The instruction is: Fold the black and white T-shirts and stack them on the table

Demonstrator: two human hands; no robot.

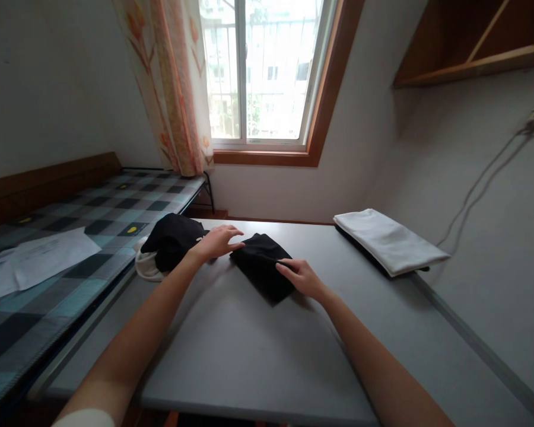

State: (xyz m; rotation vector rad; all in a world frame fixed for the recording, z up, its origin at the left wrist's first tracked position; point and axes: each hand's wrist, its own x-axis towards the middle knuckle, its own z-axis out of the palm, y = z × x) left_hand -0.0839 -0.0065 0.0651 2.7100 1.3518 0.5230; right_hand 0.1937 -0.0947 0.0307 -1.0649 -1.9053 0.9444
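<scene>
A black cloth, folded into a small bundle, lies on the grey table. My right hand pinches its right edge between thumb and fingers. At the cloth's upper left corner is my left hand, its thumb and fingers apart and nothing gripped between them. Behind my left wrist sits a crumpled black garment with a white one partly under it. On the table's right side rests a folded white cloth on top of a dark one.
A bed with a checked cover stands along the left, with papers on it. Beyond the table are a window and a flowered curtain. Cables hang down the right wall below a wooden shelf.
</scene>
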